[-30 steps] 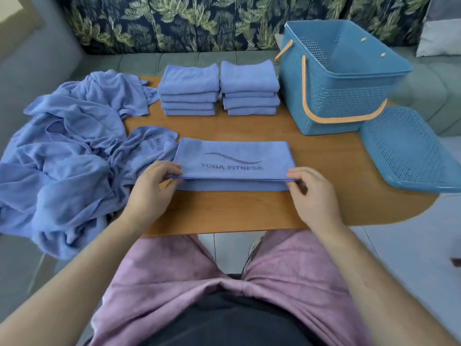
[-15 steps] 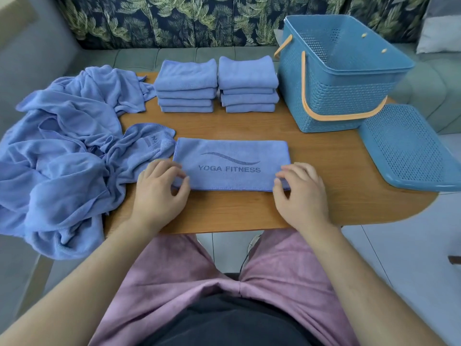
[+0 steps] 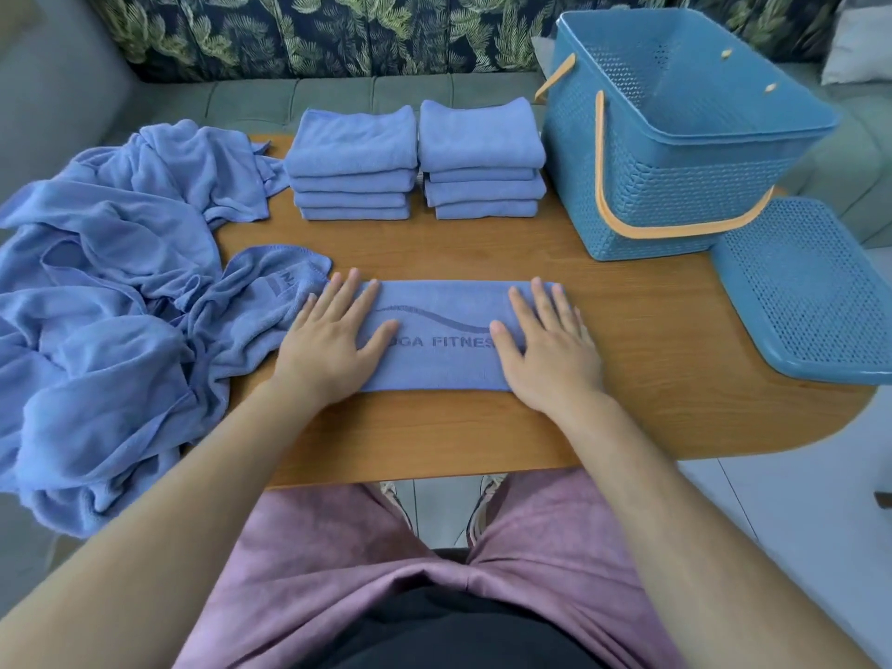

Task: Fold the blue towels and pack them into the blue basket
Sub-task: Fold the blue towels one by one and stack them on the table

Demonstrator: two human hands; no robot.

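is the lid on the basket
No, the lid lies flat on the table beside the open blue basket.

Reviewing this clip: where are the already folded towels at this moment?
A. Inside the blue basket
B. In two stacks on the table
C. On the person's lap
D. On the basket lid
B: the left stack and the right stack of folded towels stand side by side on the table, beside the blue basket; no towel shows inside it.
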